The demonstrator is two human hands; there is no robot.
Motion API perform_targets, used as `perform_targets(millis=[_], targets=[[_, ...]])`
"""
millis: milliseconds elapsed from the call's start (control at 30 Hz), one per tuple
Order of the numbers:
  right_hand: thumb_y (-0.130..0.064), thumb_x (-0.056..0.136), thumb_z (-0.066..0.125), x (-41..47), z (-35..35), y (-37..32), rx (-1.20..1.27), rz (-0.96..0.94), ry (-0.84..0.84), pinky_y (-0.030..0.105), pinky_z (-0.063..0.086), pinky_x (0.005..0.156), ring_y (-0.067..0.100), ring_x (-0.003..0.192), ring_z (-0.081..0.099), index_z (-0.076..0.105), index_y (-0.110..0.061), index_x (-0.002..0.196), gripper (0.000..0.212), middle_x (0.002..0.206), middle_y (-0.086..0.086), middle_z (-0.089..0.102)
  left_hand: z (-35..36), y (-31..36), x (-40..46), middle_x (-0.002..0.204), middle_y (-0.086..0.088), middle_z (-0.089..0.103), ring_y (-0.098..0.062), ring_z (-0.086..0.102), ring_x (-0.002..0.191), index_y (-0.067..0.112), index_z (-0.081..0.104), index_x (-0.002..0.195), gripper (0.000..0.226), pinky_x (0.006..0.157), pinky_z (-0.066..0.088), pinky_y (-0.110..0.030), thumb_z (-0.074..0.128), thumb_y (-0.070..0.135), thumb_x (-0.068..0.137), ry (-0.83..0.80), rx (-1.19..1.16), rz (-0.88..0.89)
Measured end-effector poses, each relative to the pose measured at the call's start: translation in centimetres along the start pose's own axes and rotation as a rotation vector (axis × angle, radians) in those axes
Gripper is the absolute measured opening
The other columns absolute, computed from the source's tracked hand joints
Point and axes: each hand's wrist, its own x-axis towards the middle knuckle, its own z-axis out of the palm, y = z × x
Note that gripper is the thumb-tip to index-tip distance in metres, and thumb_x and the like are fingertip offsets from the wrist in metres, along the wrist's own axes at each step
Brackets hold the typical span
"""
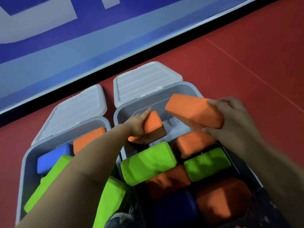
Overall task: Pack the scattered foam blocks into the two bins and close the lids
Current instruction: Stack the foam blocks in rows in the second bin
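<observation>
Two grey bins stand side by side on the red floor, the left bin [24, 162] and the right bin [184, 89], each with its pale lid folded back: left lid [75, 112], right lid [144, 79]. Both hold several orange, green and blue foam blocks. My left hand [138, 124] reaches across into the right bin and grips a small orange block [153, 122] near its back. My right hand [233, 119] holds a long orange block [192, 111] tilted above the right bin's far right corner.
A blue and white padded wall [82, 46] with a black base strip runs behind the bins. Red floor [246, 55] stretches to the right. A green block [146, 162] and a dark blue block [172, 209] lie in the right bin's near half.
</observation>
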Motion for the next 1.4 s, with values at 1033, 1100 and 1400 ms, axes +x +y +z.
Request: perform_targets(millis=[1033,1100,1400], targets=[[-0.018,0.061,0.083,-1.6,-0.6,-2.4,-0.115,0.017,-0.125,0.05,0.027,0.11,0.027,0.128,0.035,0.053,-0.028,0.13,0.076,0.138,0.003,0.037,-0.3,6.5,-15.7,0.132,-0.013,0.038,-0.033,0.048,0.118,0.023,-0.002,0.153,0.109,0.096,0.044,-0.038,0.074,0.039,0.077,0.015,0.23,0.172],[-0.019,0.061,0.083,-1.6,-0.8,-2.2,-0.107,0.02,-0.124,0.049,0.029,0.109,0.027,0.127,0.036,0.053,-0.028,0.131,0.077,0.138,0.004,0.038,-1.1,6.3,-15.4,0.129,-0.012,0.038,-0.032,0.047,0.116,0.024,0.001,0.153,0.106,0.096,0.043,-0.037,0.073,0.039,0.077,0.055,0.261,0.187],[-0.018,0.064,0.082,-1.2,-1.0,-1.4,-0.061,0.05,-0.131,0.044,0.03,0.109,0.026,0.129,0.033,0.051,-0.028,0.133,0.077,0.14,0.004,0.034,-2.8,5.5,-12.7,0.132,-0.016,0.042,-0.034,0.052,0.115,0.02,0.011,0.152,0.111,0.094,0.047,-0.04,0.081,0.035,0.067,0.037,0.224,0.165]])
